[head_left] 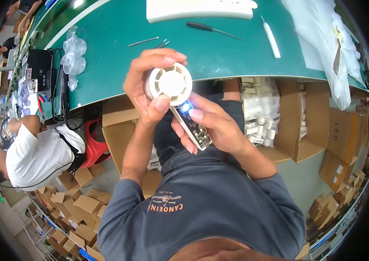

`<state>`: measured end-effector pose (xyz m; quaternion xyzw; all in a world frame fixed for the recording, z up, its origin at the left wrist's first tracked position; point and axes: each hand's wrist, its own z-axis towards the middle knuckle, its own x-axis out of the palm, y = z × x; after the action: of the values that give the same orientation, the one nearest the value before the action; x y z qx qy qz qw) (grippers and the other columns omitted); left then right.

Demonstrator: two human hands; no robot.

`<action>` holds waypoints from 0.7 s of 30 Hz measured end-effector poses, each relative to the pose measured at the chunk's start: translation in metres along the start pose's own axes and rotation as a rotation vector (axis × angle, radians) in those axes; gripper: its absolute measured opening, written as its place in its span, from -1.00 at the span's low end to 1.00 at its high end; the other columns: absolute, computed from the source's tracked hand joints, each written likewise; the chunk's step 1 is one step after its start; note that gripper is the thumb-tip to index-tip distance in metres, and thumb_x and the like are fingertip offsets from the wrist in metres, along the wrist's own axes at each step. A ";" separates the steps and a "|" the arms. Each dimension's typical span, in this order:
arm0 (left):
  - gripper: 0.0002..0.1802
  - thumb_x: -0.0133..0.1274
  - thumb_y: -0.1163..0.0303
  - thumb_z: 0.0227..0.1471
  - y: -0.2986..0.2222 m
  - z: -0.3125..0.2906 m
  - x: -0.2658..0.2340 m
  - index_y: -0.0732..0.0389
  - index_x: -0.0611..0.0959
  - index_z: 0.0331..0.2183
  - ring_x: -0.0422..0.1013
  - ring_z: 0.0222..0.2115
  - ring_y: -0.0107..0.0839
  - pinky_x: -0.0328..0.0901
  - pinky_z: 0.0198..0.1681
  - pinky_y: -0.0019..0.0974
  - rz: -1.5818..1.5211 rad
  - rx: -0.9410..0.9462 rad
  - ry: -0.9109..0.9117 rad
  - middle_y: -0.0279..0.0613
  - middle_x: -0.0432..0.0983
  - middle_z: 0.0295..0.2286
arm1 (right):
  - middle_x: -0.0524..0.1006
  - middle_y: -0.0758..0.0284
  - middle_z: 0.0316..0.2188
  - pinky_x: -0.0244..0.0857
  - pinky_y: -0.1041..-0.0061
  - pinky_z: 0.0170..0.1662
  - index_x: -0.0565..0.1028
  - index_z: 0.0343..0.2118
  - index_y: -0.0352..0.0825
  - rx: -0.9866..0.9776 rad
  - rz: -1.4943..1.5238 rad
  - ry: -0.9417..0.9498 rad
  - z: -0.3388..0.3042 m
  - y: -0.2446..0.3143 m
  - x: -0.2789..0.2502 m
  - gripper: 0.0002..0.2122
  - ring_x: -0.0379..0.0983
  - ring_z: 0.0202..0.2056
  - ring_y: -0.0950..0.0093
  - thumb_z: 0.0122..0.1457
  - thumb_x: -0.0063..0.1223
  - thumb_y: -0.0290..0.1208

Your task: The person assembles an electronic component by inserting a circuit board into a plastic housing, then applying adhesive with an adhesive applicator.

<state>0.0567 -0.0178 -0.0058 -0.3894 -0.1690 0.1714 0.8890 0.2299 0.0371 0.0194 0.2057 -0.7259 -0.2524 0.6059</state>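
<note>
Both my hands hold a white handheld device just in front of the bench edge. Its round head (170, 84) has a ring of vent slots around a bright white centre. My left hand (137, 82) wraps this head, with the thumb on its lower rim and the fingers over the top. Below the head runs a narrow handle with an exposed circuit board (198, 134), where a blue-white light glows. My right hand (221, 126) is closed around that handle, its thumb at the board beside the light. The handle's back side is hidden.
On the green bench (119, 56) lie a black-handled screwdriver (199, 26), a white pen-like tool (271, 40), a metal rod (143, 41) and white foam (199, 9). Open cartons with white parts (260, 124) stand below. A person (41, 152) sits at left by a red stool (95, 143).
</note>
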 end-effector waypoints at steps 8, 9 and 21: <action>-0.12 0.09 -0.18 -0.01 0.006 0.002 0.004 0.40 0.40 0.06 0.45 -0.08 -0.16 0.40 -0.05 -0.19 0.012 -0.149 -0.071 0.13 0.41 -0.04 | 0.42 0.29 -0.29 0.26 0.64 -0.39 0.16 0.20 -0.42 -0.204 -0.182 -0.065 0.007 -0.019 -0.008 -0.59 0.34 -0.47 0.62 0.39 -0.20 -0.32; -0.11 0.07 -0.20 0.00 0.007 0.002 0.004 0.40 0.37 0.08 0.44 -0.06 -0.15 0.39 -0.03 -0.19 -0.001 -0.205 -0.076 0.13 0.40 -0.02 | 0.43 0.26 -0.27 0.26 0.64 -0.44 0.15 0.23 -0.43 -0.291 -0.278 -0.116 0.008 -0.021 -0.008 -0.56 0.35 -0.48 0.60 0.38 -0.21 -0.33; -0.13 -0.06 -0.18 0.10 0.023 0.003 0.025 0.36 0.28 0.18 0.46 -0.08 -0.07 0.48 -0.11 -0.12 -0.291 -0.428 -0.141 0.23 0.39 -0.01 | 0.36 0.29 -0.25 0.28 0.59 -0.40 0.10 0.23 -0.42 -0.408 -0.357 -0.149 0.030 -0.015 -0.031 -0.56 0.32 -0.39 0.59 0.40 -0.19 -0.31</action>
<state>0.0738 0.0093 -0.0167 -0.5272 -0.3170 0.0287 0.7879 0.2059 0.0469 -0.0179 0.1850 -0.6549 -0.5105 0.5256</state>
